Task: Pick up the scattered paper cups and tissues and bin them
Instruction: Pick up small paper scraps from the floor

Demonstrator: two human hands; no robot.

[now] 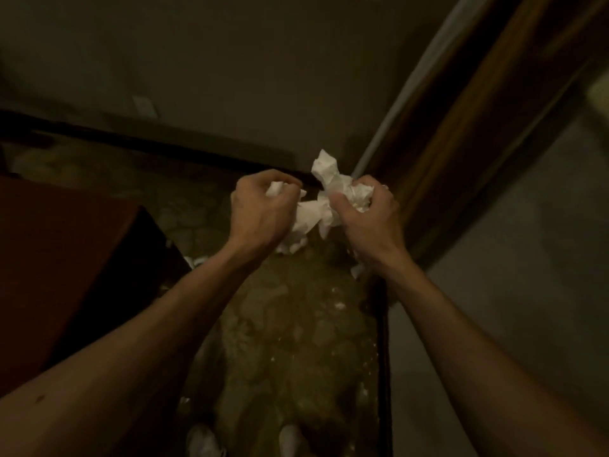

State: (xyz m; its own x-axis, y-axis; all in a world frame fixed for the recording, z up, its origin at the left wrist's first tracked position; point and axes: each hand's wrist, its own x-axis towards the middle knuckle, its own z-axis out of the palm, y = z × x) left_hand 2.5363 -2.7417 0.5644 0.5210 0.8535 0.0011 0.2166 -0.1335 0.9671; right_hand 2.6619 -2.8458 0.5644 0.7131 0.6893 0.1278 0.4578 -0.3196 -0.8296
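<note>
collecting step: my left hand (pixel 263 209) and right hand (pixel 365 222) each clench crumpled tissues (pixel 329 179) over the floor (pixel 296 331); no bin in view, so next I'd locate it and drop

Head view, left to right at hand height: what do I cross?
Red-brown furniture → left hand → right hand → wooden door frame. Both hands grip crumpled tissues, which overlap them.

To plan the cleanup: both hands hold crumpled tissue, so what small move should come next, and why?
Probably gather it all into one hand. The left hand and right hand both grip crumpled white tissue with loose ends hanging, while white scraps lie on the floor, needing a free hand.
</note>
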